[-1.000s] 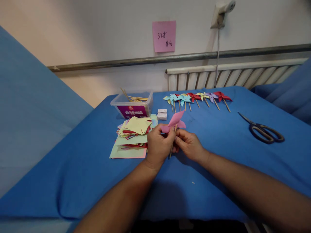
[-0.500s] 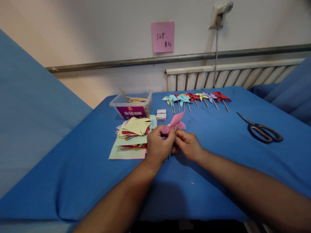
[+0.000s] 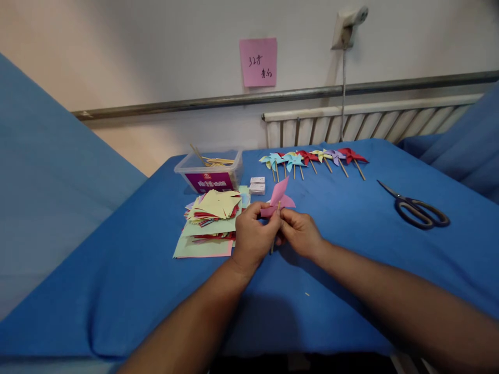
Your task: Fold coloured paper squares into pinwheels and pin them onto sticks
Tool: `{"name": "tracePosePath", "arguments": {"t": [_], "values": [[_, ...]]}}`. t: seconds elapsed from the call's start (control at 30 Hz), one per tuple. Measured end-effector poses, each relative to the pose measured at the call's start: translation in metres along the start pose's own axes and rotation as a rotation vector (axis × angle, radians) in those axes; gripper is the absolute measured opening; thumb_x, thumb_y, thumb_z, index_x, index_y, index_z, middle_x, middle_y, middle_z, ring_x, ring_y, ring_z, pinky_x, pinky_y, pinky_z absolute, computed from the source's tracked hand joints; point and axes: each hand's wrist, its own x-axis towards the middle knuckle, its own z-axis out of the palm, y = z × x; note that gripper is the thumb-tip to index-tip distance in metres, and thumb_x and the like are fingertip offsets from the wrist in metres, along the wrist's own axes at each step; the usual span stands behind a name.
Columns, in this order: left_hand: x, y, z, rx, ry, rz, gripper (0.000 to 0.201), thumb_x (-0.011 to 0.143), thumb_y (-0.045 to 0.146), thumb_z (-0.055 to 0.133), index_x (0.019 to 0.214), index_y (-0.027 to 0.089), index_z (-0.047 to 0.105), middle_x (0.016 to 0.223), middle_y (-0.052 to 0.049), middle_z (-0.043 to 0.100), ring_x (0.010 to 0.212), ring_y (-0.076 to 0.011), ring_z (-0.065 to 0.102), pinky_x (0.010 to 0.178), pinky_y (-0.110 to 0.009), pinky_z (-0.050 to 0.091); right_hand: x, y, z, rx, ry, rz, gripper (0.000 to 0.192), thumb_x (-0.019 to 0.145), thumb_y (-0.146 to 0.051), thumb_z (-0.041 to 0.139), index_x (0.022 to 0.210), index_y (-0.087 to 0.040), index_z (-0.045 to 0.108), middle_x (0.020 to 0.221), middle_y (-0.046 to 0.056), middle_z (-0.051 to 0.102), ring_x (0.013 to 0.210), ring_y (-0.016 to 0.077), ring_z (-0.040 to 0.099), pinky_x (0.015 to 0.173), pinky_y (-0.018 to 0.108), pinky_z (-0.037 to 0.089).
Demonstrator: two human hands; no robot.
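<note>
A pink paper pinwheel (image 3: pixel 279 191) is held between my two hands above the blue-covered table, its wooden stick (image 3: pixel 272 248) slanting down below them. My left hand (image 3: pixel 255 228) is closed, the thumb pressed near the stick's top and the paper. Close against it, my right hand (image 3: pixel 300 232) pinches the pinwheel from the other side; its fingertips are partly hidden. Left of my hands lies a stack of cut paper pieces (image 3: pixel 218 203) in yellow, red and green. Two small white boxes (image 3: pixel 257 185) sit just behind the pinwheel.
A clear plastic box (image 3: pixel 210 174) of wooden sticks stands at the back left. Several finished pinwheels (image 3: pixel 312 157) lie in a row along the back edge. Black-handled scissors (image 3: pixel 417 210) rest on the right. A tiny wooden bit (image 3: pixel 307 294) lies near the front.
The camera view has shifted slightly. Both hands stay together on the pinwheel, whose upright pink blade has turned a little.
</note>
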Motion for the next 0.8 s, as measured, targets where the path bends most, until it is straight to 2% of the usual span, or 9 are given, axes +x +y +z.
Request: {"name": "tracePosePath", "arguments": {"t": [0.23, 0.37, 0.5, 0.67, 0.73, 0.8], "values": [[-0.002, -0.006, 0.002, -0.05, -0.084, 0.042, 0.018, 0.076, 0.023, 0.063, 0.093, 0.019, 0.068, 0.078, 0.0, 0.068, 0.072, -0.0149, 0.062, 0.069, -0.026, 0.047, 0.004, 0.003, 0.003, 0.309, 0.1, 0.101, 0.018, 0.079, -0.032, 0.062, 0.074, -0.021, 0.05, 0.052, -0.007, 0.057, 0.044, 0.0101, 0.055, 0.045, 0.021, 0.042], [-0.001, -0.013, 0.004, -0.097, -0.134, 0.097, 0.023, 0.078, 0.023, 0.063, 0.099, 0.02, 0.069, 0.091, -0.004, 0.069, 0.082, -0.0181, 0.064, 0.077, -0.03, 0.049, 0.007, 0.005, 0.002, 0.311, 0.147, 0.108, 0.017, 0.075, -0.03, 0.064, 0.073, -0.021, 0.051, 0.05, -0.008, 0.054, 0.042, 0.0096, 0.052, 0.042, 0.02, 0.037], [0.0, -0.012, 0.003, -0.16, -0.15, 0.131, 0.024, 0.078, 0.021, 0.064, 0.101, 0.021, 0.07, 0.108, -0.008, 0.067, 0.098, -0.0217, 0.063, 0.085, -0.033, 0.049, 0.009, 0.005, 0.001, 0.306, 0.16, 0.061, 0.017, 0.076, -0.034, 0.065, 0.077, -0.019, 0.056, 0.056, -0.006, 0.058, 0.045, 0.0091, 0.051, 0.045, 0.021, 0.039], [0.002, -0.008, -0.001, -0.216, -0.053, 0.13, 0.024, 0.077, 0.023, 0.066, 0.101, 0.022, 0.07, 0.115, -0.009, 0.065, 0.112, -0.0238, 0.057, 0.093, -0.036, 0.045, 0.013, -0.001, -0.004, 0.364, 0.138, 0.093, 0.031, 0.076, -0.047, 0.066, 0.071, -0.016, 0.061, 0.051, -0.003, 0.055, 0.042, 0.0082, 0.046, 0.042, 0.021, 0.034], [0.005, -0.01, -0.002, -0.286, 0.022, 0.056, 0.029, 0.077, 0.025, 0.067, 0.106, 0.022, 0.068, 0.116, -0.009, 0.064, 0.111, -0.0229, 0.057, 0.093, -0.035, 0.044, 0.014, -0.003, -0.006, 0.429, 0.119, 0.139, 0.035, 0.074, -0.049, 0.068, 0.068, -0.015, 0.063, 0.051, -0.002, 0.056, 0.042, 0.0079, 0.046, 0.042, 0.021, 0.032], [0.009, -0.013, -0.002, -0.397, 0.079, -0.078, 0.034, 0.075, 0.028, 0.069, 0.108, 0.02, 0.066, 0.112, -0.009, 0.065, 0.106, -0.0214, 0.059, 0.09, -0.034, 0.045, 0.014, -0.004, -0.007, 0.515, 0.083, 0.169, 0.035, 0.073, -0.049, 0.07, 0.066, -0.015, 0.064, 0.053, -0.001, 0.057, 0.043, 0.0073, 0.046, 0.042, 0.021, 0.032]]}}
